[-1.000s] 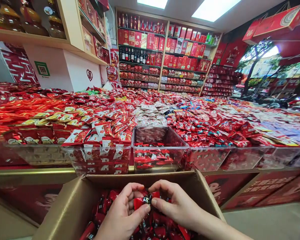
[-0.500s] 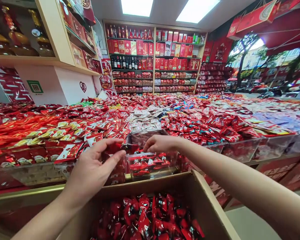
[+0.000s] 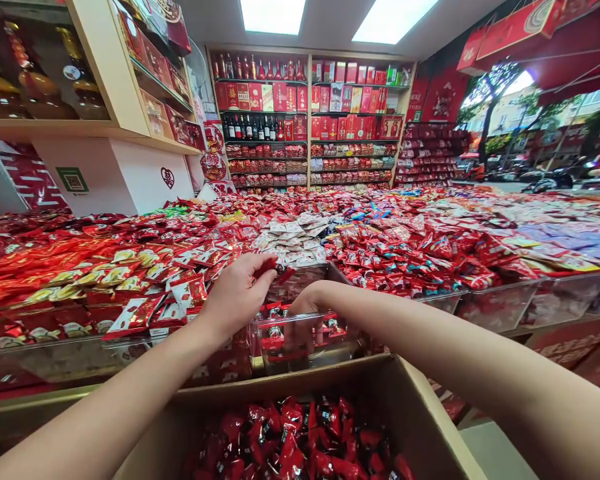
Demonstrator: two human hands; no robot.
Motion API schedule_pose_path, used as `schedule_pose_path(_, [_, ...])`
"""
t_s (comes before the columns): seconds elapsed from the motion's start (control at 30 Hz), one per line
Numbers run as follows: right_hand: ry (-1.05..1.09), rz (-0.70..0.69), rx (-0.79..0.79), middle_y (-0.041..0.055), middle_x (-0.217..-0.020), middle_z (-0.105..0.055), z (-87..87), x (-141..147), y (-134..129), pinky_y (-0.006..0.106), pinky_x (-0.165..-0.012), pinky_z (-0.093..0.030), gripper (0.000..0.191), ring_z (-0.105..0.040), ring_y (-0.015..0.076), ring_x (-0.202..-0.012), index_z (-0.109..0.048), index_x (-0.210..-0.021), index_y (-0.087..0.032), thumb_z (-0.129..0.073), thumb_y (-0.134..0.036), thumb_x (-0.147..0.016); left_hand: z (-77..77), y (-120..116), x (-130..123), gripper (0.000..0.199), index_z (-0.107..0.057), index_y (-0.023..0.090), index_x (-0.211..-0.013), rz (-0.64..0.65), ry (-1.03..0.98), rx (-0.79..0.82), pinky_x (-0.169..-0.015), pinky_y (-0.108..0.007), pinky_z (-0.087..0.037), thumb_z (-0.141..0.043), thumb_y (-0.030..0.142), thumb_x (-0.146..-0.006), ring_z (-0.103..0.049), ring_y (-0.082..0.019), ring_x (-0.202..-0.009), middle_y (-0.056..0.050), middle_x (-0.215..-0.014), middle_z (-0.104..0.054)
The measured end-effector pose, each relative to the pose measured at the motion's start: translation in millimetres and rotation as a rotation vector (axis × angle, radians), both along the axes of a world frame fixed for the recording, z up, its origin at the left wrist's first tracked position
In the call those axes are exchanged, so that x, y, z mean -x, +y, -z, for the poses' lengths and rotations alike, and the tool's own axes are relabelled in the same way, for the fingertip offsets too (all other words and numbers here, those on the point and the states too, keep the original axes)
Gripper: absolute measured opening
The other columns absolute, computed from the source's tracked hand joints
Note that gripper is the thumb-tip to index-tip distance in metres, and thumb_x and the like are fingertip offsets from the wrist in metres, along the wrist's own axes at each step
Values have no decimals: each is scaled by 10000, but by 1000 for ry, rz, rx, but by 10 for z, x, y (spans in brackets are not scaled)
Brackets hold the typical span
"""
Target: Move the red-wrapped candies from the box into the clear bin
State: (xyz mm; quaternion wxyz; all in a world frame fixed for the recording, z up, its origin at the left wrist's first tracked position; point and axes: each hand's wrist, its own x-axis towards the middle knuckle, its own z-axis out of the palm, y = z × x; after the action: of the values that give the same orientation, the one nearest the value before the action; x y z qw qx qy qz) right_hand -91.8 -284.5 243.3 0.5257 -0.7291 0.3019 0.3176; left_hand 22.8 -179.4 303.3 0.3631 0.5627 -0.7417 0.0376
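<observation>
My left hand [image 3: 243,287] is closed, thumb against fingers, on a small red-and-black wrapped candy [image 3: 283,270] above a clear plastic bin [image 3: 305,363]. My right hand [image 3: 305,320] reaches down inside this bin, behind its front wall. Through the plastic its fingers show pointing downward and somewhat apart, among red wrapped candies [image 3: 275,330]; I make out nothing held in them. Just in front stands an open cardboard box [image 3: 420,393], partly filled with similar red and black candies [image 3: 290,440].
Piles of red packets [image 3: 390,260] spread along both sides, with white packets [image 3: 295,237] directly behind the bin. Other clear bins [image 3: 500,303] line the counter's front edge at right. A wooden cabinet [image 3: 125,127] juts out at upper left. Stocked shelves [image 3: 307,93] cover the back wall.
My left hand has moved right and up, and its fingers have closed on a candy now plainly visible. My right hand has lowered deeper into the bin.
</observation>
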Motion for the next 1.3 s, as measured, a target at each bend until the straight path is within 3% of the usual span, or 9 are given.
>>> schedule_pose_path(0.13, [-65, 55, -75, 4, -831, -628, -91, 105, 29, 217, -642, -486, 317, -600, 128, -769, -593, -893, -176, -663, -294, -608, 46, -231, 79, 256, -610, 171, -956, 35, -163, -189, -788, -272, -414, -466, 198, -746, -571, -178, -881, -42, -941, -649])
schedule_pose_path(0.33, [-147, 237, -225, 52, -816, -646, -262, 306, 118, 239, -644, -482, 281, -607, 146, -765, -601, -852, -110, -652, -293, -644, 159, -559, 223, 60, -623, 146, -717, 146, -442, -573, -582, -278, -431, -600, 188, -681, -556, -133, -584, 23, -609, -609])
schedule_pose_path(0.6, [-203, 289, -223, 59, -772, -656, -227, 495, 84, 252, -649, -495, 217, -618, 159, -753, -614, -799, -84, -629, -259, -671, 267, -647, 365, 196, -580, 132, -671, 312, -602, -917, -510, -243, -405, -569, 313, -746, -473, -83, -465, 71, -515, -496])
schedule_pose_path(0.93, [-165, 306, -137, 42, -770, -653, -50, 490, 20, 248, -635, -510, 278, -626, 158, -732, -576, -875, -86, -644, -233, -649, 311, -627, 364, 255, -572, 135, -696, 307, -606, -1113, -469, -227, -375, -541, 379, -759, -429, -67, -436, 65, -536, -490])
schedule_pose_path(1.07, [-137, 264, -183, 71, -812, -648, 4, 473, -6, 274, -642, -520, 354, -629, 168, -735, -530, -907, -55, -680, -175, -610, 299, -658, 393, 232, -559, 131, -713, 292, -625, -1215, -465, -223, -395, -517, 347, -786, -452, -68, -450, 58, -560, -504])
schedule_pose_path(1.3, [-92, 250, -227, 74, -870, -641, 4, 471, -44, 282, -660, -516, 354, -622, 167, -779, -501, -931, -79, -662, -221, -650, 372, -709, 385, 255, -561, 124, -787, 234, -598, -1309, -473, -229, -428, -470, 361, -815, -497, -74, -489, 28, -648, -555])
